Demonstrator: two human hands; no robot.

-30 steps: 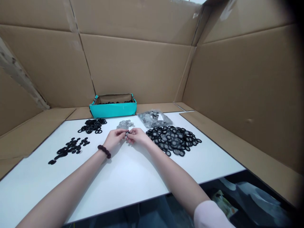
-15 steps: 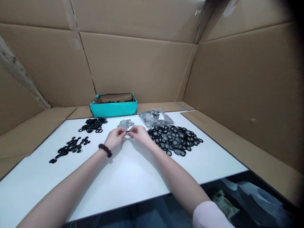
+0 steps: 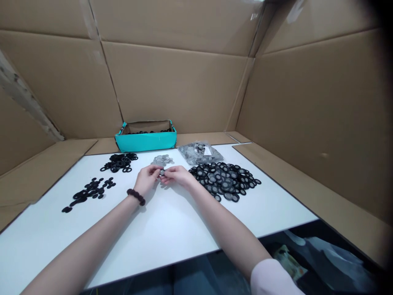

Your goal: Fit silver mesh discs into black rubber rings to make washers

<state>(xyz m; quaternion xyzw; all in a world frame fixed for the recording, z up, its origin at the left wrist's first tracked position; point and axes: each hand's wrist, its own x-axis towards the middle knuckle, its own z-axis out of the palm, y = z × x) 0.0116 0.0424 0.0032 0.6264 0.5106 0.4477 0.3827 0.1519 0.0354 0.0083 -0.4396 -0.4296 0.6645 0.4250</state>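
Between my two hands is a small black ring with a grey disc in its middle [image 3: 162, 172], its face tilted toward me. My left hand [image 3: 146, 179], with a dark band on the wrist, pinches the left side of it. The fingers of my right hand [image 3: 177, 176] grip its right side. Just beyond my fingertips lies a small heap of translucent grey discs [image 3: 162, 159]. To the right of my right hand spreads a big pile of black rings with grey centres [image 3: 225, 180].
Loose black rings [image 3: 119, 162] and small black discs [image 3: 90, 191] lie on the left of the white table [image 3: 159, 246]. A turquoise box [image 3: 146, 141] holding black pieces stands at the back, beside a clear bag of grey pieces [image 3: 200, 153]. Cardboard walls [image 3: 178, 86] enclose the table.
The ring has turned from edge-on to showing its grey face. My hands have shifted slightly left, and the right-hand fingers have moved lower around it.
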